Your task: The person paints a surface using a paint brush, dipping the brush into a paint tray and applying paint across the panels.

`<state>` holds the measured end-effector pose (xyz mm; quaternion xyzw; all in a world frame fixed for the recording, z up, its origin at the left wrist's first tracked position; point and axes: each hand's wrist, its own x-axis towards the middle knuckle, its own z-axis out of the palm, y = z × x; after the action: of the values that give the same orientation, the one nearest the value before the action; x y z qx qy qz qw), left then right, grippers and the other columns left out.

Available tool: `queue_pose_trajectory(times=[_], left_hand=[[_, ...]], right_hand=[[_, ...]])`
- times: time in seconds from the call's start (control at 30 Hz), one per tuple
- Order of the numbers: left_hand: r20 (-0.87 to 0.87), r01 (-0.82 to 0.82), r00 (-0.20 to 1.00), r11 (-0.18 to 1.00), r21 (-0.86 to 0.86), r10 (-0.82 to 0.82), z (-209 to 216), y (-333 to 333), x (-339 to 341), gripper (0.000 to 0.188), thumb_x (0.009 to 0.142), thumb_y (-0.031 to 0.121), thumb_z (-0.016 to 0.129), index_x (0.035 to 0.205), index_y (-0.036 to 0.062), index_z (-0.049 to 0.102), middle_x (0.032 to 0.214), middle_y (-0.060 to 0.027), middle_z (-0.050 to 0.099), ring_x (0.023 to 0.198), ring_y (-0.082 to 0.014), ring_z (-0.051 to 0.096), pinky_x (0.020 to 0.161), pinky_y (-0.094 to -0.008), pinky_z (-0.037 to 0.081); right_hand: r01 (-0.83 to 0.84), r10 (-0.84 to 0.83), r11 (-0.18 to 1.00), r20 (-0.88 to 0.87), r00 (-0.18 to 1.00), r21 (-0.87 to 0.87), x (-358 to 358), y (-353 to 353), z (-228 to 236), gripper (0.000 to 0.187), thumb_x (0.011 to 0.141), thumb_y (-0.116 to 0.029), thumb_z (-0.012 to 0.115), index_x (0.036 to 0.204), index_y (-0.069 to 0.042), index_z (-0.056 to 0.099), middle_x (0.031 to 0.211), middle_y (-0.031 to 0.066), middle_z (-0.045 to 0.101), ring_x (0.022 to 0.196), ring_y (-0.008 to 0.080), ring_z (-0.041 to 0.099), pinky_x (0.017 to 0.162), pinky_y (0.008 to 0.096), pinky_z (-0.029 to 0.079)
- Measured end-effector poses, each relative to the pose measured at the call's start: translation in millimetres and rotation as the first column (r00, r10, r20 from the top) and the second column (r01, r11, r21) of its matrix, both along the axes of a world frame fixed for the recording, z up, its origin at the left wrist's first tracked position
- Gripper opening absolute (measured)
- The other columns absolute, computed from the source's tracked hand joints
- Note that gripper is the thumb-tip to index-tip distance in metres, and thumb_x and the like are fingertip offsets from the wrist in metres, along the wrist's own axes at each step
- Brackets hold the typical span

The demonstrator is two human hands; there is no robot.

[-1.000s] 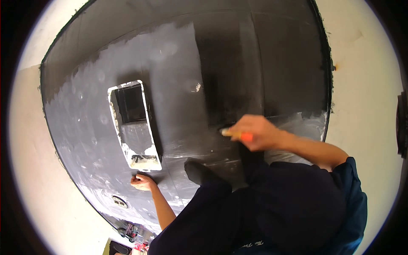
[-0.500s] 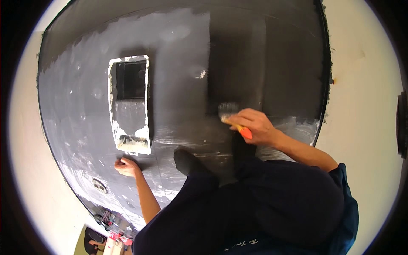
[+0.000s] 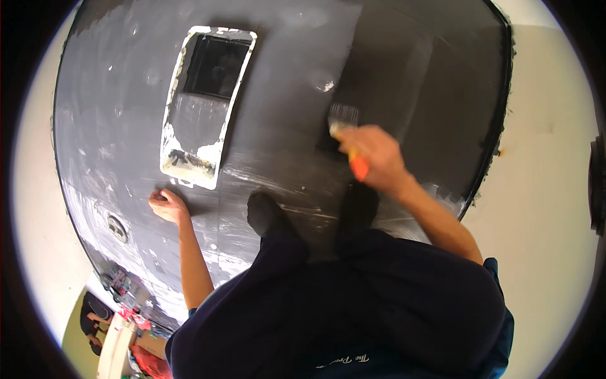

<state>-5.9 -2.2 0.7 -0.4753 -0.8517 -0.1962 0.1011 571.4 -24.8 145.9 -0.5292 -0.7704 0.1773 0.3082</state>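
My right hand (image 3: 377, 158) grips a paintbrush (image 3: 358, 165) with a yellow and orange handle. The dark bristles point away from me and meet the black-coated floor (image 3: 284, 82), along the border between a greyer area and a darker strip. To the left, my left hand (image 3: 168, 206) rests on the floor with its fingers curled in and nothing visible in them. Just beyond it lies a white-rimmed paint tray (image 3: 222, 142), smeared with white and holding dark paint in its far well.
My dark-socked feet (image 3: 268, 213) stand between my hands. A round floor drain (image 3: 117, 228) sits at left. Pale walls (image 3: 549, 126) border the floor. At lower left are a red bag (image 3: 150, 363), assorted clutter and another person (image 3: 95, 319).
The brush has moved farther away and leftward over the floor, closer to a pale spot. My view has shifted, so the tray appears higher. My left hand keeps its place near the tray.
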Motion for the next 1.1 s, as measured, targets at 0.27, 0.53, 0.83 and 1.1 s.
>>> queue_pose_trajectory(times=[0.27,0.53,0.83,1.1], left_hand=[[0.059,-0.029,0.998,0.999,-0.016,0.03,5,2,11,0.029,0.095,0.025,0.059,0.112,0.0018,0.062,0.097,-0.0134,0.064,0.096,-0.0335,0.059,0.091,-0.0477,0.046],[0.052,-0.01,0.999,1.0,-0.008,0.011,4,-1,10,0.028,0.094,0.024,0.06,0.11,0.0017,0.063,0.094,-0.0116,0.063,0.091,-0.0324,0.058,0.088,-0.0479,0.046],[0.017,0.005,1.0,0.999,0.036,-0.006,1,1,3,0.023,0.093,0.022,0.061,0.105,0.0022,0.062,0.094,-0.0123,0.063,0.09,-0.0334,0.06,0.086,-0.0481,0.047],[0.007,0.051,0.999,0.996,0.073,-0.051,-2,0,0,0.019,0.093,0.021,0.061,0.1,0.0034,0.062,0.086,-0.0106,0.061,0.078,-0.031,0.059,0.073,-0.0469,0.05]], right_hand=[[0.051,-0.087,0.986,-0.22,0.972,-0.161,-22,-7,23,0.025,0.082,-0.004,0.083,0.106,-0.009,0.08,0.104,0.0097,0.078,0.09,0.0267,0.074,0.08,0.0368,0.061],[0.195,-0.214,0.962,0.086,0.973,0.192,42,51,9,0.03,0.081,0.001,0.08,0.11,-0.005,0.078,0.107,0.0108,0.077,0.096,0.0296,0.074,0.085,0.038,0.06],[-0.052,-0.056,0.95,-0.329,0.943,-0.309,-33,-30,19,0.026,0.083,-0.007,0.083,0.109,-0.009,0.079,0.102,0.0094,0.078,0.09,0.0274,0.074,0.08,0.0373,0.061],[0.32,-0.335,0.921,0.03,0.942,0.22,58,58,4,0.029,0.082,0.003,0.076,0.109,-0.007,0.077,0.107,0.0114,0.077,0.095,0.0308,0.073,0.086,0.038,0.06]])
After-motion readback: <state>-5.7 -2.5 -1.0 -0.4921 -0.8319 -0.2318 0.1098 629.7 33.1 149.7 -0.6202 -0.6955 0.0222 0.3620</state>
